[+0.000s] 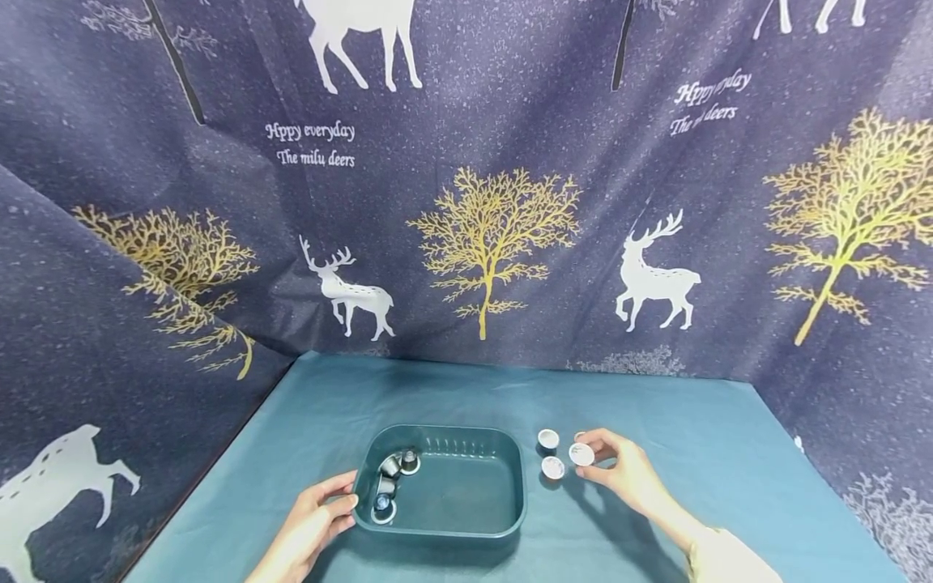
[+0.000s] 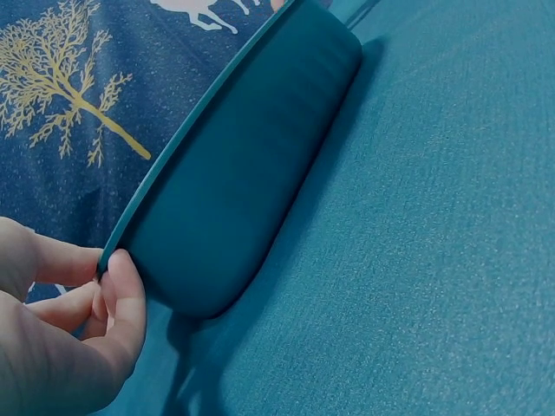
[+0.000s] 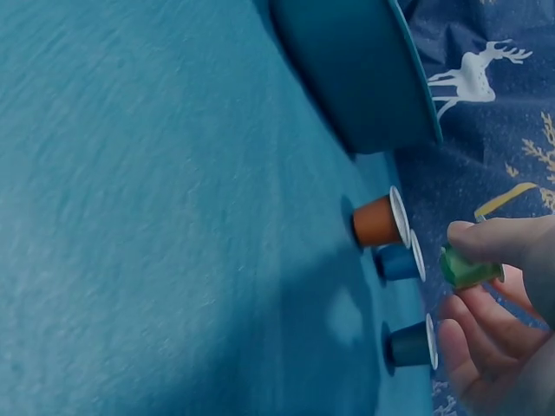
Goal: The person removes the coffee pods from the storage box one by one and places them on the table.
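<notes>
My left hand pinches the left rim of a dark green plastic tray, its thumb outside the wall in the left wrist view. Several coffee capsules, including a blue-topped one, lie along the tray's left side. To the right of the tray, my right hand holds a green coffee capsule between thumb and fingers, its white lid toward the head camera. Below the hand, an orange capsule, a blue capsule and a dark teal capsule stand lid up on the table.
A teal cloth covers the table. Behind it and on the left hangs a dark blue curtain printed with white deer and yellow trees. The tray's right wall stands close beside the loose capsules.
</notes>
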`<state>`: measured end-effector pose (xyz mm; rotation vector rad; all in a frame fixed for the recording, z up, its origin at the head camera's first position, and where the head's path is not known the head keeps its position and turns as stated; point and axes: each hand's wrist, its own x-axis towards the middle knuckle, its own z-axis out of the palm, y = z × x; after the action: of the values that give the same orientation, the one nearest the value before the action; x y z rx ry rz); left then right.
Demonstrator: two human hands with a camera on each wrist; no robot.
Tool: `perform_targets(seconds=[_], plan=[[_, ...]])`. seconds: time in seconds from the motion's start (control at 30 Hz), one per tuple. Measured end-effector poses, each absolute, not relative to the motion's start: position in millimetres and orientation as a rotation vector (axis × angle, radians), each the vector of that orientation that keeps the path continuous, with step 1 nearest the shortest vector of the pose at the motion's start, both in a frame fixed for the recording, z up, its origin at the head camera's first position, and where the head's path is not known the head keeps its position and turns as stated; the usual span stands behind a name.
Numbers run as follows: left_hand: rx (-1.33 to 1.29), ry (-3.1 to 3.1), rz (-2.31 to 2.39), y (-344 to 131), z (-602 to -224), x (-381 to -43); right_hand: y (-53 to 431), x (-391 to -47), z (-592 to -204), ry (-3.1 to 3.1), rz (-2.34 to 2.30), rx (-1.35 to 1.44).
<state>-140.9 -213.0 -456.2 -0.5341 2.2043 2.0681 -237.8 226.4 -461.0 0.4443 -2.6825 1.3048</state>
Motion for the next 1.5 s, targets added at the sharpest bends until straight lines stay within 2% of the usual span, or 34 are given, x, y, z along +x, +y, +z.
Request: perform_targets(seconds=[0.53,0.97,1.5], plan=[[-0.536,2.205,2.057,-213.8,-457.2,-143.1,234.6,-233.9,-484.7,-2.707,1.239,0.296],[-0.528,2.193,2.068,-215.0,-458.4,-142.6,231.1,-234.7,-489.3,-2.768,1.225,0.163],[-0.535,2.194,2.070,-214.6,-457.8,-142.6,228.1,-232.6,-490.4,-2.767,1.231,0.132]])
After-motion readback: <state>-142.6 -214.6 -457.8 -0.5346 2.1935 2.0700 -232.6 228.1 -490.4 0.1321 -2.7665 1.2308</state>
